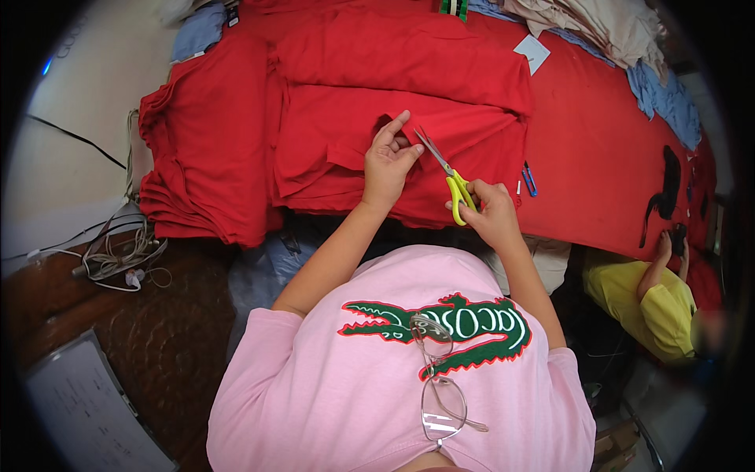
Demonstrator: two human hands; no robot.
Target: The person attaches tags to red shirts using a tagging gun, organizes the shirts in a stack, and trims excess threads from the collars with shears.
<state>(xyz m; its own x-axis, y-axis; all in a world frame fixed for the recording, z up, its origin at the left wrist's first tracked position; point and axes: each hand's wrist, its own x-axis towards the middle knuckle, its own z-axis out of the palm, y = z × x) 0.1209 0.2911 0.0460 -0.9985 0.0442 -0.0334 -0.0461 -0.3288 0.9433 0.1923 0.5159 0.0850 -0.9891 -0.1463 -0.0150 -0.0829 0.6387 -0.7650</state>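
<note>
In my right hand is a pair of scissors with yellow-green handles, my fingers closed round the grips. The slightly parted blades point up and left, close to my left hand. The left fingers are bent round a lifted fold of red fabric, and a dark gap shows beside them. Where the thumb and fingers meet the cloth is partly hidden. The red cloth lies in broad folded layers under both hands.
A layered stack of red fabric lies left. Right are a blue cutter-like tool, a white paper, blue cloth and a black strap-like thing. Another person in a yellow top sits at right. Tangled cables lie lower left.
</note>
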